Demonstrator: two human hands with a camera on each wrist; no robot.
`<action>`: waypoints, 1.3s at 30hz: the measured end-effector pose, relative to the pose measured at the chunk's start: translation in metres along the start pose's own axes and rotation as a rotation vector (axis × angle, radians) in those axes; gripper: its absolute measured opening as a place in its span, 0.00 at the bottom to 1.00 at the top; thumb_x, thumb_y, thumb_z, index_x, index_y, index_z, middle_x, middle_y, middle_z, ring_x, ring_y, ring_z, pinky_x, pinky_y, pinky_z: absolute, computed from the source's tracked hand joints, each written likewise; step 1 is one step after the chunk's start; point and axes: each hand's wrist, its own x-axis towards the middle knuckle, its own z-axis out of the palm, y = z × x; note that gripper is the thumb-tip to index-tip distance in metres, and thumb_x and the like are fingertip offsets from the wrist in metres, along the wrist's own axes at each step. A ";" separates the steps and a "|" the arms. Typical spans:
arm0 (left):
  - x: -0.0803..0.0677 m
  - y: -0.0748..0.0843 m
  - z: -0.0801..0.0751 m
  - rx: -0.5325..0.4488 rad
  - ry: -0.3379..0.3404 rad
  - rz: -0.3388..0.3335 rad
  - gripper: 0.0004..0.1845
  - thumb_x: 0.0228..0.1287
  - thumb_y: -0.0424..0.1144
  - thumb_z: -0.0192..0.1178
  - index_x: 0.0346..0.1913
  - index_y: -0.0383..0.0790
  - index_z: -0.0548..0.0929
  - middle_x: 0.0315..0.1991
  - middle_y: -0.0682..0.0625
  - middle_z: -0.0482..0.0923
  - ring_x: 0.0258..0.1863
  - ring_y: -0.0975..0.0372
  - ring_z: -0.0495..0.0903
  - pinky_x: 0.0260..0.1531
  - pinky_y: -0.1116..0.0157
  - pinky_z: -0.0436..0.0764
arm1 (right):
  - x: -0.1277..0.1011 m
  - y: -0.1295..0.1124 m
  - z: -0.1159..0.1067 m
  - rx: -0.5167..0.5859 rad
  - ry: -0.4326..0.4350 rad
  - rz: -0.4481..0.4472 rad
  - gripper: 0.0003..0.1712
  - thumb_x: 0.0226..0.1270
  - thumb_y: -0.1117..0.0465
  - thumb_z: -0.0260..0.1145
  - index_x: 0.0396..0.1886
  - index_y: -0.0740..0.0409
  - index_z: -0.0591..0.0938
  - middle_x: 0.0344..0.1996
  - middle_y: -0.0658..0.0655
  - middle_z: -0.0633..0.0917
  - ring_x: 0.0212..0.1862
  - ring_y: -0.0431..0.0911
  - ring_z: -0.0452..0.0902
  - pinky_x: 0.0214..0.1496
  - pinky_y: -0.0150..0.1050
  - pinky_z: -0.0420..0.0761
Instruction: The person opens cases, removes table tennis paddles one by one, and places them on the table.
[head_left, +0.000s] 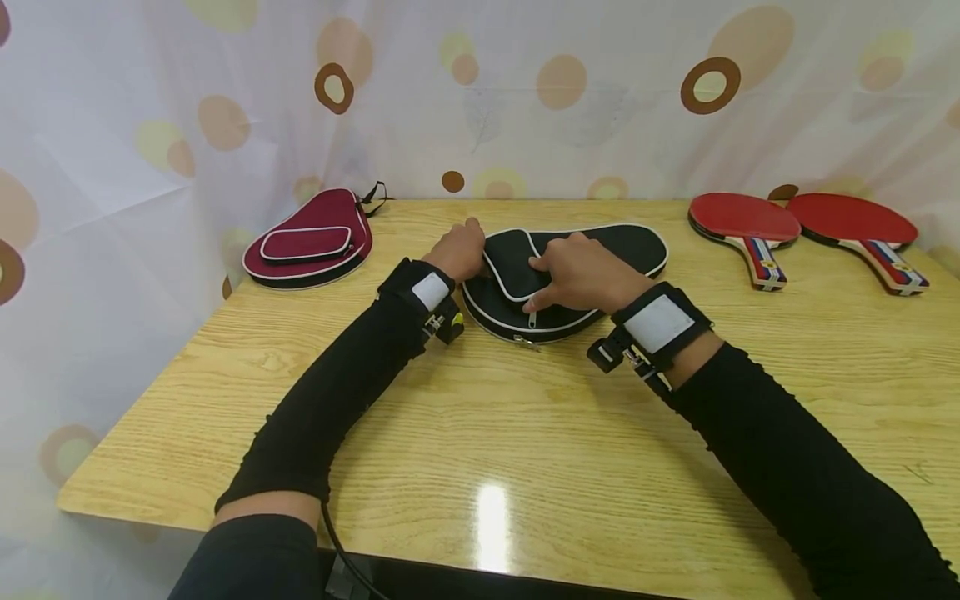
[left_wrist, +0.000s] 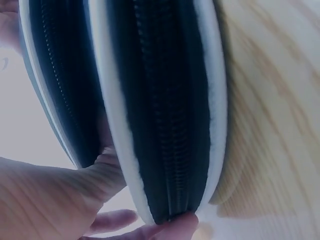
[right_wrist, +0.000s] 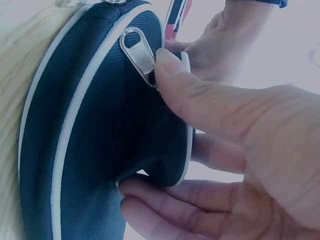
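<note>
A black table tennis paddle case (head_left: 626,247) with white piping lies on the table, its narrow end toward the right. Its raised front pocket (head_left: 512,254) is on the wide part. My left hand (head_left: 459,252) holds the case's left edge, thumb over the body beside the pocket and fingertips at the rim in the left wrist view. With my right hand (head_left: 588,271) I grip the pocket from its right side. In the right wrist view the thumb (right_wrist: 172,67) lies against the pocket's metal zipper pull (right_wrist: 142,55), while the fingers reach round the pocket's far edge.
On the wooden table (head_left: 420,467), a maroon paddle case (head_left: 300,208) with its own pocket lies at the back left. Two red paddles, one nearer (head_left: 742,217) and one farther right (head_left: 855,218), lie at the back right. A dotted curtain (head_left: 517,100) hangs behind.
</note>
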 end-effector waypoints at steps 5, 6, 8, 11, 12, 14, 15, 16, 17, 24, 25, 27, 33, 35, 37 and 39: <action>0.000 -0.001 0.003 0.036 0.031 0.032 0.22 0.70 0.35 0.64 0.59 0.24 0.75 0.51 0.33 0.80 0.46 0.47 0.84 0.42 0.57 0.82 | 0.001 -0.004 0.001 -0.014 -0.006 0.016 0.39 0.61 0.50 0.76 0.66 0.67 0.76 0.65 0.66 0.76 0.18 0.44 0.59 0.25 0.37 0.61; 0.000 -0.001 0.004 0.047 0.033 0.050 0.19 0.70 0.35 0.64 0.57 0.25 0.78 0.50 0.34 0.81 0.45 0.48 0.84 0.41 0.58 0.82 | 0.001 -0.004 0.000 -0.019 -0.008 0.022 0.40 0.61 0.50 0.76 0.66 0.67 0.75 0.65 0.66 0.75 0.19 0.45 0.61 0.26 0.37 0.62; 0.000 -0.002 0.004 0.055 0.034 0.078 0.15 0.70 0.34 0.64 0.53 0.27 0.82 0.47 0.36 0.84 0.40 0.50 0.86 0.37 0.60 0.83 | 0.001 -0.005 0.000 -0.019 -0.006 0.026 0.40 0.61 0.50 0.76 0.67 0.67 0.75 0.66 0.66 0.75 0.19 0.45 0.61 0.26 0.37 0.62; -0.001 -0.004 0.002 0.046 0.032 0.110 0.14 0.69 0.35 0.65 0.49 0.26 0.83 0.41 0.36 0.85 0.30 0.53 0.86 0.30 0.62 0.82 | 0.000 -0.006 0.000 -0.017 -0.001 0.026 0.41 0.61 0.50 0.76 0.67 0.68 0.74 0.63 0.67 0.77 0.19 0.44 0.60 0.25 0.37 0.61; -0.002 -0.005 0.001 0.043 0.031 0.122 0.14 0.68 0.35 0.66 0.48 0.26 0.84 0.39 0.36 0.85 0.26 0.55 0.84 0.29 0.63 0.81 | 0.000 -0.006 0.000 -0.017 0.000 0.024 0.41 0.61 0.50 0.76 0.67 0.68 0.74 0.60 0.68 0.80 0.19 0.44 0.59 0.25 0.37 0.61; -0.004 -0.007 -0.001 0.047 0.025 0.146 0.13 0.68 0.36 0.67 0.46 0.26 0.85 0.36 0.36 0.86 0.20 0.58 0.80 0.29 0.63 0.81 | 0.000 -0.007 0.000 -0.018 0.002 0.021 0.40 0.62 0.51 0.76 0.67 0.69 0.74 0.56 0.70 0.83 0.20 0.45 0.61 0.26 0.37 0.62; -0.004 -0.008 -0.002 0.045 0.019 0.153 0.13 0.67 0.36 0.67 0.45 0.25 0.85 0.35 0.36 0.86 0.19 0.59 0.79 0.30 0.64 0.80 | 0.000 -0.008 0.000 -0.022 0.002 0.019 0.40 0.62 0.51 0.76 0.67 0.69 0.74 0.53 0.70 0.84 0.21 0.46 0.64 0.27 0.38 0.64; -0.005 -0.009 -0.003 0.045 0.014 0.165 0.13 0.67 0.36 0.67 0.44 0.26 0.85 0.34 0.37 0.85 0.20 0.60 0.77 0.31 0.64 0.79 | 0.000 -0.009 0.000 -0.029 0.001 0.018 0.40 0.62 0.51 0.76 0.67 0.70 0.75 0.52 0.70 0.84 0.23 0.47 0.68 0.29 0.39 0.67; -0.006 -0.009 -0.004 0.045 0.006 0.173 0.13 0.67 0.37 0.67 0.44 0.26 0.85 0.34 0.37 0.85 0.21 0.60 0.76 0.32 0.64 0.79 | 0.000 -0.009 0.001 -0.034 0.000 0.017 0.39 0.63 0.51 0.75 0.67 0.70 0.75 0.51 0.70 0.84 0.27 0.49 0.73 0.31 0.40 0.71; -0.004 -0.012 -0.008 0.039 -0.096 0.150 0.19 0.69 0.38 0.66 0.55 0.27 0.81 0.48 0.38 0.83 0.44 0.52 0.81 0.47 0.60 0.79 | 0.003 -0.012 0.002 -0.061 0.014 0.037 0.38 0.63 0.50 0.75 0.64 0.70 0.78 0.60 0.70 0.80 0.53 0.62 0.82 0.44 0.47 0.80; -0.004 -0.012 -0.009 0.041 -0.111 0.142 0.21 0.69 0.38 0.66 0.57 0.27 0.79 0.51 0.38 0.82 0.48 0.51 0.81 0.50 0.59 0.79 | 0.004 -0.013 0.003 -0.063 0.019 0.043 0.37 0.63 0.49 0.75 0.64 0.70 0.78 0.60 0.69 0.80 0.54 0.62 0.81 0.43 0.47 0.80; -0.003 -0.012 -0.009 0.048 -0.133 0.132 0.22 0.70 0.39 0.65 0.60 0.28 0.78 0.54 0.38 0.81 0.52 0.51 0.80 0.54 0.58 0.78 | 0.005 -0.014 0.005 -0.067 0.030 0.052 0.32 0.62 0.49 0.75 0.57 0.69 0.83 0.52 0.69 0.85 0.48 0.61 0.83 0.40 0.45 0.80; -0.001 -0.012 -0.008 0.061 -0.153 0.143 0.21 0.73 0.37 0.61 0.63 0.30 0.77 0.58 0.38 0.79 0.55 0.51 0.78 0.58 0.58 0.76 | 0.008 -0.020 0.007 -0.054 0.068 0.084 0.22 0.61 0.47 0.76 0.26 0.61 0.81 0.19 0.55 0.73 0.26 0.50 0.75 0.29 0.39 0.72; 0.000 -0.012 -0.007 0.059 -0.155 0.154 0.20 0.74 0.37 0.60 0.63 0.30 0.77 0.58 0.39 0.80 0.55 0.52 0.78 0.58 0.58 0.75 | 0.009 -0.021 0.007 -0.042 0.080 0.094 0.23 0.61 0.47 0.76 0.22 0.59 0.78 0.17 0.52 0.69 0.23 0.47 0.72 0.27 0.38 0.70; 0.001 -0.013 -0.007 0.059 -0.160 0.166 0.19 0.75 0.37 0.59 0.63 0.31 0.78 0.58 0.39 0.80 0.54 0.52 0.78 0.57 0.58 0.75 | 0.010 -0.022 0.007 -0.028 0.087 0.107 0.25 0.60 0.47 0.77 0.19 0.58 0.75 0.16 0.51 0.66 0.22 0.46 0.70 0.26 0.37 0.69; 0.003 -0.014 -0.007 0.058 -0.164 0.174 0.19 0.75 0.37 0.58 0.63 0.32 0.78 0.58 0.39 0.80 0.54 0.52 0.78 0.57 0.57 0.74 | 0.011 -0.022 0.008 -0.016 0.093 0.118 0.27 0.61 0.47 0.77 0.17 0.57 0.73 0.15 0.51 0.64 0.21 0.46 0.69 0.25 0.37 0.67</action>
